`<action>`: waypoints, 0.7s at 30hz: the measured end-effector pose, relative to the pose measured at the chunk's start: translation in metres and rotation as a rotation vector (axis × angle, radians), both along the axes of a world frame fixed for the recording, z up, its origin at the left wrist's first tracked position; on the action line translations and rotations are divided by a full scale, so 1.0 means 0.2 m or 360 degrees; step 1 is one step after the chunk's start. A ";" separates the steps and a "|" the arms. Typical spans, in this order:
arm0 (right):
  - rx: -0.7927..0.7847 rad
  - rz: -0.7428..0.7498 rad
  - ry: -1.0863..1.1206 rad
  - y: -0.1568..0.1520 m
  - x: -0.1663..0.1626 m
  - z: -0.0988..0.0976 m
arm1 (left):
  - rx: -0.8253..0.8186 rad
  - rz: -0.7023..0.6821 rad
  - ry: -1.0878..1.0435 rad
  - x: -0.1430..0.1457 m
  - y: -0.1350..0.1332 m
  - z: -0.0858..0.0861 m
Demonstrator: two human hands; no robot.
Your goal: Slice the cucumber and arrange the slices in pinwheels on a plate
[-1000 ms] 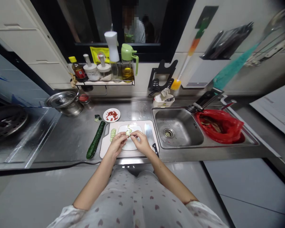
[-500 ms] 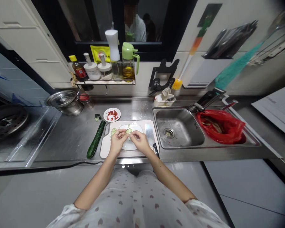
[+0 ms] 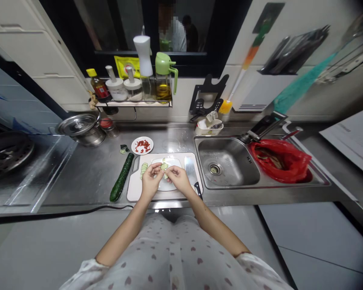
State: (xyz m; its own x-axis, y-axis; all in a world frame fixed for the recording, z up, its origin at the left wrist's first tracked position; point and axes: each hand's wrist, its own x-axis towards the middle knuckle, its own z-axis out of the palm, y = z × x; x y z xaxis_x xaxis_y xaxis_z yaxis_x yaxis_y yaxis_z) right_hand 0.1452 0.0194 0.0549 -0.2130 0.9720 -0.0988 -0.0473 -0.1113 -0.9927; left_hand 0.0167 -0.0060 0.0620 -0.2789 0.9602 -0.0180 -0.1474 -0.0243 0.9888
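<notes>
Fingertips of my left hand and my right hand meet in a pinch on a thin cucumber slice. They are above a white plate, where more pale green pieces show, partly covered by my fingers. The plate rests on a light cutting board. Left of the plate, a row of cucumber slices lies on the board, half behind my left hand. A knife with a black handle lies along the board's right side. Beside the board on the left is a whole dark green cucumber.
A small white plate of chopped red pieces stands behind the board, near dark green peel scraps. The sink is on the right, with a red plastic bag. A lidded pot stands back left, below a seasoning shelf.
My hands stay over the plate with the slice between them. The fingers have shifted only slightly, and the view has moved a little.
</notes>
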 end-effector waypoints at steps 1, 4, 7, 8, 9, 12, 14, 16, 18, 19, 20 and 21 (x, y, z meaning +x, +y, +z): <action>-0.0020 0.0000 0.0004 0.00 0.00 0.00 | 0.0002 0.0009 0.0010 0.00 0.00 0.00; -0.0077 0.0010 0.0013 0.01 0.00 -0.02 | -0.0028 0.0041 0.0033 0.01 0.00 -0.02; -0.0141 0.0046 0.0014 0.02 0.00 -0.04 | -0.0064 0.0054 0.0014 0.01 0.01 -0.06; -0.0165 0.0063 0.0008 0.03 0.00 -0.05 | -0.0071 0.0054 0.0000 0.01 0.02 -0.07; -0.0184 0.0074 -0.0004 0.03 0.00 -0.07 | -0.0083 0.0050 -0.0016 0.01 0.02 -0.08; -0.0176 0.0083 -0.0107 0.05 0.02 -0.14 | -0.0155 0.0035 -0.0062 0.02 0.03 -0.13; -0.0059 0.0059 -0.0260 0.06 0.03 -0.19 | -0.0210 0.0004 -0.0070 0.02 0.03 -0.15; 0.0117 0.0013 -0.0483 0.06 0.05 -0.23 | -0.0236 -0.0046 -0.0045 0.01 0.04 -0.19; 0.0250 -0.0011 -0.0719 0.08 0.06 -0.24 | -0.0248 -0.0084 0.0006 0.01 0.06 -0.23; 0.0288 -0.0011 -0.0821 0.09 0.07 -0.24 | -0.0255 -0.0087 0.0037 0.00 0.07 -0.25; 0.0316 -0.0005 -0.0906 0.10 0.07 -0.24 | -0.0265 -0.0084 0.0072 0.00 0.08 -0.27; 0.0338 0.0005 -0.0974 0.11 0.07 -0.24 | -0.0279 -0.0071 0.0115 -0.01 0.10 -0.29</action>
